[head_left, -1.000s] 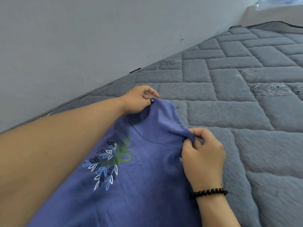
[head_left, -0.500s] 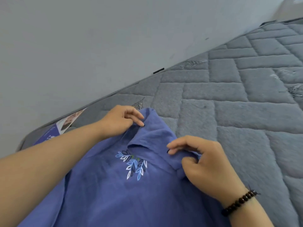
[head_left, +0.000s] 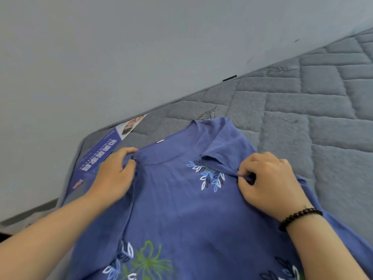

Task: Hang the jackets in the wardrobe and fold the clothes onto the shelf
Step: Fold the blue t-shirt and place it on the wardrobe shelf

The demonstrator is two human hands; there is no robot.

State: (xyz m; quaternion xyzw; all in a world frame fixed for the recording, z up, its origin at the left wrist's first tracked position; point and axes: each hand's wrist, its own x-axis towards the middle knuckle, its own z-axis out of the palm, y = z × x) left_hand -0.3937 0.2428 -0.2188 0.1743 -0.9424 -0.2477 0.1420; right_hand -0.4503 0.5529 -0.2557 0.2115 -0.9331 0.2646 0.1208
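I see the blue shirt (head_left: pixel 181 209) spread on the mattress (head_left: pixel 302 122), my left hand (head_left: pixel 113 176) pinching its left shoulder, my right hand (head_left: pixel 268 182) pinching the right.

Blue leaf-printed shirt (head_left: pixel 181 215) lies front-up on the mattress, one sleeve folded

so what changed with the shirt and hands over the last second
The blue shirt has been spread out flat on the mattress, neckline now showing. The left hand and right hand have moved apart towards the shoulders. Both still pinch the fabric; the shirt stays on the bed.
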